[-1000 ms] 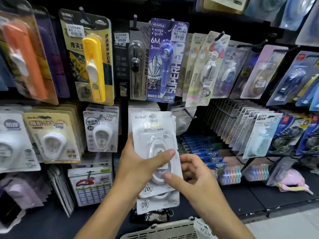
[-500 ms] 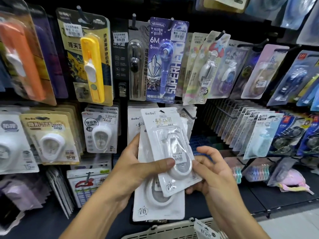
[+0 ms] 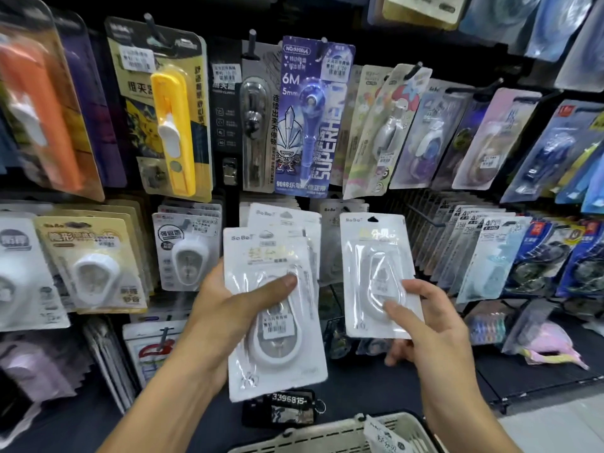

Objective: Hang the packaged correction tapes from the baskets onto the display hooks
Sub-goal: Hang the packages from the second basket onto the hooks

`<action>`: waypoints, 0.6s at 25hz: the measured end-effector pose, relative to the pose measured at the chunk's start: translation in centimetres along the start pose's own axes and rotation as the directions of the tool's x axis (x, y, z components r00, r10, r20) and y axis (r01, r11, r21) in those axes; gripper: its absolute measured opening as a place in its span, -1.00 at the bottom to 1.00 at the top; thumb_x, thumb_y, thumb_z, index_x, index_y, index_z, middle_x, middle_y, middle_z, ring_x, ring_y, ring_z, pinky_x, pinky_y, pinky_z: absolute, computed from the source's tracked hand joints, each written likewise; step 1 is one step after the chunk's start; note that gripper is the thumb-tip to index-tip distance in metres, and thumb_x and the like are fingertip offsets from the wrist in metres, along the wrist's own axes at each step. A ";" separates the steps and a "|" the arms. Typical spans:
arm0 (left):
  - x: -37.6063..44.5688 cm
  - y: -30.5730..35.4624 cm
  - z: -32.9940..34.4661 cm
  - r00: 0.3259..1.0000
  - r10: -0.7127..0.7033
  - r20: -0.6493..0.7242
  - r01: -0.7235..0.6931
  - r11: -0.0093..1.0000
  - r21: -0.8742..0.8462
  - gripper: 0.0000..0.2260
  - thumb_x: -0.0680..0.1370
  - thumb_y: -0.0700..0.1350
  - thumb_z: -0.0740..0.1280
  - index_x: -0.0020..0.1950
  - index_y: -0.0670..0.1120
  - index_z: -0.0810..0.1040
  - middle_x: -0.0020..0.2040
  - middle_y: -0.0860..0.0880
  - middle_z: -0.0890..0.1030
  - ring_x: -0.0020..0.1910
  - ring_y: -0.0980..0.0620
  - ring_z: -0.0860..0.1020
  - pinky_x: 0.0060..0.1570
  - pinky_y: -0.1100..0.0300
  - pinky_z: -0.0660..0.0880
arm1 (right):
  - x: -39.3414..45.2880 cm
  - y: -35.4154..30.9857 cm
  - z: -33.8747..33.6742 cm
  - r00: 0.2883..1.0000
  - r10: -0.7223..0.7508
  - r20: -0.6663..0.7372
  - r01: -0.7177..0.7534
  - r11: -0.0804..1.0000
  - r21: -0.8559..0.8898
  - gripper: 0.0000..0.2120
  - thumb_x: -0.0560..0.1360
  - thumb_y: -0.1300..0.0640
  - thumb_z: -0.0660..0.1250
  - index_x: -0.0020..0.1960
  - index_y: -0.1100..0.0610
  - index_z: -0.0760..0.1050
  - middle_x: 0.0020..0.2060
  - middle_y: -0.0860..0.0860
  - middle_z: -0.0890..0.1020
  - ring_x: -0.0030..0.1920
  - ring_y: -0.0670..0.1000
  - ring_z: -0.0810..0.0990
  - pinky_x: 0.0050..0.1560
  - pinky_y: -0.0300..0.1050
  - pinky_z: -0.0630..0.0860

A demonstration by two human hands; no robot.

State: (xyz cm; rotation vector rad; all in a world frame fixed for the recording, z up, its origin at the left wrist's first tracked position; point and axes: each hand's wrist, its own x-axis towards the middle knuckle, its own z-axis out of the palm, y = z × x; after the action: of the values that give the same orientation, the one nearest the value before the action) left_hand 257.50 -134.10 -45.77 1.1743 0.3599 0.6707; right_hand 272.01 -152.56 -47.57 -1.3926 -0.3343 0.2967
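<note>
Reaching up from the lower edge of the view, both forearms rise toward the wall of hanging stationery. The left hand (image 3: 228, 308) grips a fanned stack of white packaged correction tapes (image 3: 274, 318), thumb pressed across the clear blister of the front pack and the fingers hidden behind the cards. How many packs are in that stack cannot be told exactly; at least 3 card tops show. The right hand (image 3: 425, 325) holds 1 single pack (image 3: 376, 273) upright and apart from the stack, thumb on the lower part of its blister, fingers curled behind the card, with the hang hole at the top of the pack free. This pack sits in front of a row of matching white packs on a display hook (image 3: 346, 209), just below the blue "6M" card (image 3: 310, 119).

At the bottom edge a pale slotted basket (image 3: 327, 436) shows its rim. Inside it, near the right wrist, lies at least 1 more white pack (image 3: 385, 443), tilted; the rest of the basket's contents are out of view. A small dark tag with digits (image 3: 287, 410) hangs just above the basket.
</note>
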 end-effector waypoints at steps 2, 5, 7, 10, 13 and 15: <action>0.1 0.0 0.1 0.996 0.045 -0.073 -0.045 0.999 0.000 -0.50 0.10 -0.07 0.65 0.03 -0.01 0.71 -0.01 -0.09 0.77 -0.09 -0.13 0.76 -0.24 0.04 0.68 | -0.2 0.4 -0.2 1.000 -0.010 0.015 0.010 1.000 -0.020 -0.76 0.45 0.21 0.49 0.02 -0.09 0.64 0.05 -0.13 0.67 -0.54 0.06 0.38 -0.48 -0.11 0.49; 0.2 -0.4 0.8 0.989 0.096 -0.112 -0.089 0.994 0.059 -0.48 0.08 0.01 0.65 0.02 0.04 0.71 -0.03 -0.02 0.78 -0.08 -0.07 0.76 -0.21 0.07 0.69 | -0.1 0.8 -0.3 0.999 0.007 -0.034 -0.007 1.000 0.019 -0.72 0.45 0.21 0.49 0.08 -0.10 0.66 0.07 -0.10 0.69 -0.53 0.03 0.40 -0.46 -0.13 0.50; 0.2 -0.7 1.1 0.984 0.115 -0.136 -0.107 0.992 0.067 -0.50 0.09 0.02 0.65 0.01 0.06 0.71 -0.03 0.01 0.78 -0.09 -0.04 0.76 -0.22 0.12 0.69 | 0.1 0.9 -0.3 0.998 0.055 0.033 -0.058 0.994 0.098 -0.58 0.44 0.23 0.50 0.20 -0.16 0.62 0.13 -0.15 0.66 -0.39 0.00 0.62 -0.30 -0.08 0.63; 0.4 -1.1 1.5 0.979 0.128 -0.161 -0.116 0.990 0.079 -0.55 0.11 0.05 0.65 -0.02 0.13 0.72 -0.04 0.03 0.78 -0.09 -0.03 0.76 -0.18 0.07 0.69 | -0.4 1.2 0.4 0.981 0.062 0.183 -0.063 0.998 -0.001 -0.41 0.44 0.14 0.54 0.37 -0.24 0.46 0.26 -0.27 0.55 0.05 -0.14 0.70 0.11 -0.03 0.63; 0.3 -1.7 2.2 0.978 0.123 -0.168 -0.107 0.989 0.101 -0.54 0.13 0.03 0.65 0.01 0.06 0.71 -0.05 0.02 0.78 -0.09 -0.02 0.76 -0.15 0.02 0.68 | -1.6 1.4 2.4 0.889 0.049 0.455 0.017 0.990 -0.141 -0.53 0.30 -0.08 0.58 0.19 -0.10 0.60 0.04 -0.04 0.73 -0.03 -0.11 0.71 -0.02 -0.20 0.60; 0.2 -1.8 2.4 0.990 0.083 -0.118 -0.070 0.992 0.109 -0.49 0.13 0.05 0.66 0.05 0.05 0.68 -0.04 0.02 0.78 -0.10 -0.02 0.76 -0.22 0.10 0.69 | -2.2 1.7 3.6 0.861 0.041 0.507 0.054 0.984 -0.171 -0.61 0.28 -0.08 0.58 0.07 -0.04 0.63 -0.05 0.02 0.76 -0.06 -0.02 0.73 -0.08 -0.22 0.61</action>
State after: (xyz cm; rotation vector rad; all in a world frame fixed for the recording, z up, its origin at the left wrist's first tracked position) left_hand 259.56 -136.12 -46.59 1.2549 0.4594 0.8006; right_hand 268.55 -149.89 -48.89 -1.4760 -0.8220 0.6484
